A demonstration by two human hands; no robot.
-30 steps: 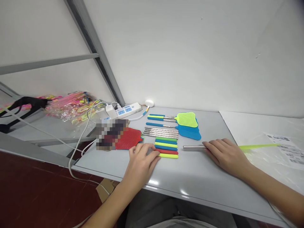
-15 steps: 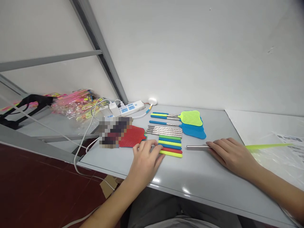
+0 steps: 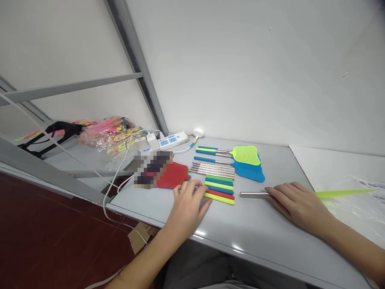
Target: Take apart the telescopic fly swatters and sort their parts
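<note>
My right hand (image 3: 297, 200) is closed around a fly swatter's metal rod (image 3: 252, 194). The rod's bare end points left, and its yellow-green head (image 3: 343, 193) sticks out on the other side, seen edge-on. At the left end of a yellow-green handle sleeve (image 3: 221, 198), the thumb and index finger of my left hand (image 3: 188, 204) are pinched. It is the nearest of several coloured sleeves lying side by side, with a red sleeve (image 3: 221, 194) beside it. Behind them lies a row of metal rods (image 3: 213, 170).
Fly swatters with a yellow-green head (image 3: 245, 155) and a blue head (image 3: 249, 171) lie behind the rods. Red swatter heads (image 3: 174, 176) are stacked on the left, near a blurred patch. A power strip (image 3: 173, 140) with cables stands at the back; plastic film (image 3: 355, 212) covers the right side.
The whole view has shifted slightly, so everything appears a little farther right and lower. Both hands keep the same hold and place on the table.
</note>
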